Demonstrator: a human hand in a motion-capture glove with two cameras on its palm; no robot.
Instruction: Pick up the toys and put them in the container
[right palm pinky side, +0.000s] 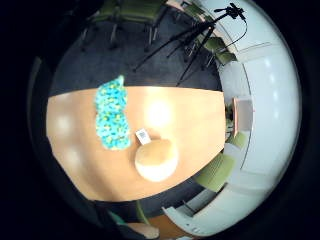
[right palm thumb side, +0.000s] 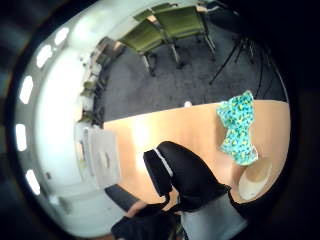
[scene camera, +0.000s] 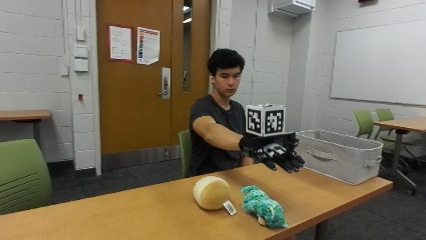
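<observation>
Two toys lie near the front edge of the wooden table (scene camera: 133, 210): a round cream plush ball (scene camera: 212, 192) with a white tag, and beside it a teal spotted plush toy (scene camera: 264, 206). A grey fabric container (scene camera: 336, 154) stands at the table's right end. My gloved right hand (scene camera: 279, 155) hovers in the air above the table between the toys and the container, fingers spread and holding nothing. The little finger side palm view looks down on the teal toy (right palm pinky side: 112, 117) and the ball (right palm pinky side: 156, 160). In the thumb side palm view, gloved fingers (right palm thumb side: 185, 175) show near the teal toy (right palm thumb side: 237, 127), the ball (right palm thumb side: 255, 177) and the container (right palm thumb side: 102, 157).
Green chairs (scene camera: 23, 175) stand at the left and behind the person. Another table (scene camera: 403, 125) with green chairs is at the far right. A tripod (right palm pinky side: 200, 35) stands on the dark carpet beyond the table.
</observation>
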